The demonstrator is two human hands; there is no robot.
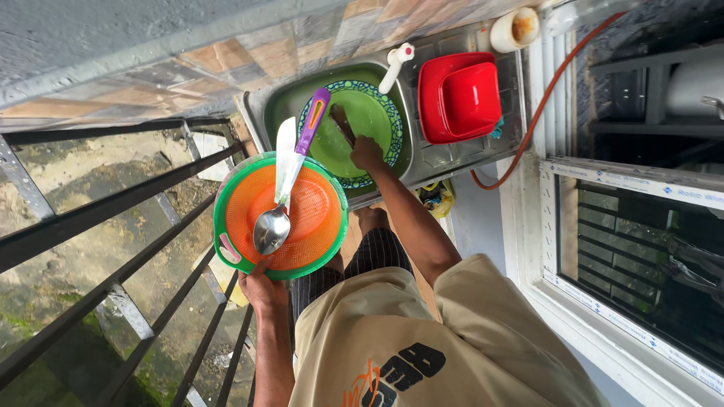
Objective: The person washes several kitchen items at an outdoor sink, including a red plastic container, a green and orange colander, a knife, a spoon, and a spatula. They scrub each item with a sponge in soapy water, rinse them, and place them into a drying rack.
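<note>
Left hand [260,290] fingers curl under orange strainer [283,215]; right hand [367,153] fingers pressed on green plate [362,120]

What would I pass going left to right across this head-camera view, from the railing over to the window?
Black metal railing → orange strainer in a green bowl, with spoon, in the left hand → green plate in the sink, right hand on it → red tubs → orange hose → window.

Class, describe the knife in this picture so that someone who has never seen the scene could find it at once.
Start at the steel sink by the tiled wall, then drop to the orange colander in a green bowl, held by the left hand. The knife lies across its rim beside a metal spoon. Only the knife has a purple handle with an orange stripe.
</note>
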